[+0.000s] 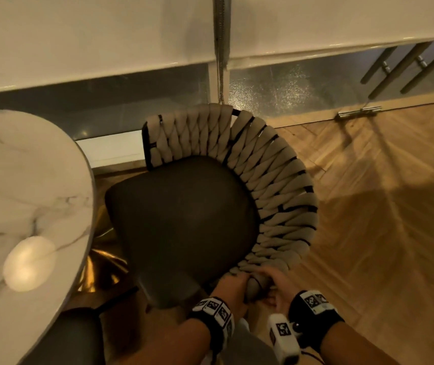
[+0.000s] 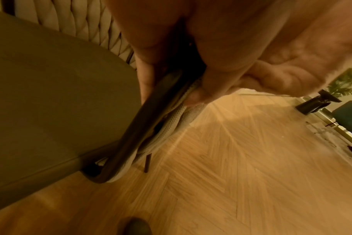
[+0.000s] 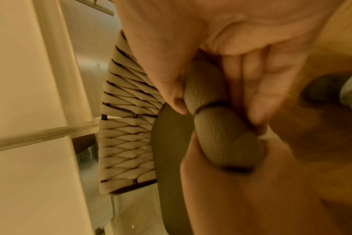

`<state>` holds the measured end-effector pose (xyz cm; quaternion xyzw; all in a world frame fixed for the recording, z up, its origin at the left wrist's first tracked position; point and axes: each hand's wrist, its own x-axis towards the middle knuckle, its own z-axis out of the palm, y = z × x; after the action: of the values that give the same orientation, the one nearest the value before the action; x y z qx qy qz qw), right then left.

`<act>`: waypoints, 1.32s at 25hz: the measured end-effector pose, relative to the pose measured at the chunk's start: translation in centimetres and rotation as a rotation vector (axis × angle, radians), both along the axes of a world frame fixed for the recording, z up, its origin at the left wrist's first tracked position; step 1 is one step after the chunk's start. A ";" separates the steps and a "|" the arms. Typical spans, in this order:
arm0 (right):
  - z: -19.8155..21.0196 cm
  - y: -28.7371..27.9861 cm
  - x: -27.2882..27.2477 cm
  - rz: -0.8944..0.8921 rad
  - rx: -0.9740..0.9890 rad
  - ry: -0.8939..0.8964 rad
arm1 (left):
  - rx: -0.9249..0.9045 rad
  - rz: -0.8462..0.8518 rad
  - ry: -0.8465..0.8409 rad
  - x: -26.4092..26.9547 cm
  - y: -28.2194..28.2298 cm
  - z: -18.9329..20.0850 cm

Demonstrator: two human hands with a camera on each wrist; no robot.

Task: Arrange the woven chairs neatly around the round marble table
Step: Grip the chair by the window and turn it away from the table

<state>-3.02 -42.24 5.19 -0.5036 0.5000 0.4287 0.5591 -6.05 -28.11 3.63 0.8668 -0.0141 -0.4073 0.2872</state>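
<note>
woven chair: the woven chair [image 1: 268, 185] stood on the herringbone wood floor [image 1: 384, 206], just beside the right edge of the round marble table [image 1: 26, 180]. Open front of the seat faced the table.
seat: dark seat cushion [image 1: 181, 219], its front edge close to the table rim; touching or not, could not tell.
backrest: beige woven strap wrapped over a dark frame and curved round the far and right sides of the seat. Near end of the arm came down to both hands.
left hand: the left hand [image 1: 233, 287] gripped the near end of the chair arm, fingers [image 2: 203, 92] curled round the dark frame tube and strap, thumb on the seat side.
right hand: the right hand [image 1: 276, 283] held the same arm end, touching or almost touching the left hand. Fingers [image 3: 257, 95] and thumb closed round the thick wrapped strap.
table: white marble top with grey veining, a bright lamp reflection near its front right edge. Gold base [image 1: 102, 259] showed under the rim.
second chair: another dark seat [image 1: 71, 335] sat tucked partly under the table's near edge.
surroundings: a white wall panel above frosted glass behind the chair; metal door handles [image 1: 400, 67] at the far right.
</note>
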 end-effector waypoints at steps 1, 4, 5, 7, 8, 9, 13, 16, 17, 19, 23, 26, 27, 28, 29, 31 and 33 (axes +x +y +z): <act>0.2 -0.7 0.7 -0.025 0.009 -0.016 | 0.005 -0.015 -0.013 0.0 0.0 0.1; -1.0 -4.1 5.0 -0.043 -0.155 -0.130 | 0.047 -0.065 0.011 0.1 0.2 0.3; -1.9 -5.2 6.7 -0.027 -0.254 -0.148 | 0.063 -0.072 0.017 -0.1 0.4 0.2; -4.9 -7.8 9.1 0.106 -0.343 -0.190 | 0.083 -0.100 0.024 -0.3 0.9 -0.2; -8.1 -9.7 9.7 0.168 -0.348 -0.218 | 0.102 -0.137 0.037 -0.4 1.3 -0.2; -10.8 -11.2 10.0 0.230 -0.340 -0.221 | 0.131 -0.186 0.044 -0.3 1.6 -0.2; -15.0 -12.6 8.4 0.286 -0.218 -0.227 | 0.192 -0.294 0.011 -0.6 3.3 0.1; -7.0 -8.1 5.5 0.174 -0.214 -0.277 | 0.212 -0.295 0.009 -1.1 5.5 0.2; -5.7 -7.0 4.6 0.116 -0.175 -0.260 | 0.218 -0.286 0.016 -1.1 6.3 0.2; -4.8 -5.9 3.0 0.011 -0.103 -0.250 | 0.225 -0.261 0.018 -1.0 7.8 0.1; -6.3 -4.8 1.9 -0.028 -0.146 -0.265 | 0.278 -0.159 -0.005 -0.3 9.7 -1.5; -6.7 -3.9 2.6 -0.034 -0.151 -0.289 | 0.280 -0.052 -0.020 0.1 10.5 -3.0; -6.8 -3.5 2.8 -0.041 -0.140 -0.301 | 0.285 -0.022 -0.015 0.0 10.8 -3.5; -6.5 -3.0 3.1 -0.064 -0.145 -0.310 | 0.296 -0.014 -0.004 -0.1 11.1 -4.0; -6.6 -2.7 3.3 -0.098 -0.152 -0.317 | 0.318 -0.014 0.008 -0.2 11.2 -4.3; -6.9 -2.2 3.1 -0.155 -0.163 -0.348 | 0.329 0.006 0.001 -0.9 11.4 -5.1; -6.6 -2.3 2.8 -0.159 -0.167 -0.412 | 0.321 0.040 0.018 -1.4 11.4 -4.8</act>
<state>-0.26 -44.52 -1.46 -0.5841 0.4472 0.2287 0.6377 -7.42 -16.73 -1.19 0.8981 0.0712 -0.4060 0.1531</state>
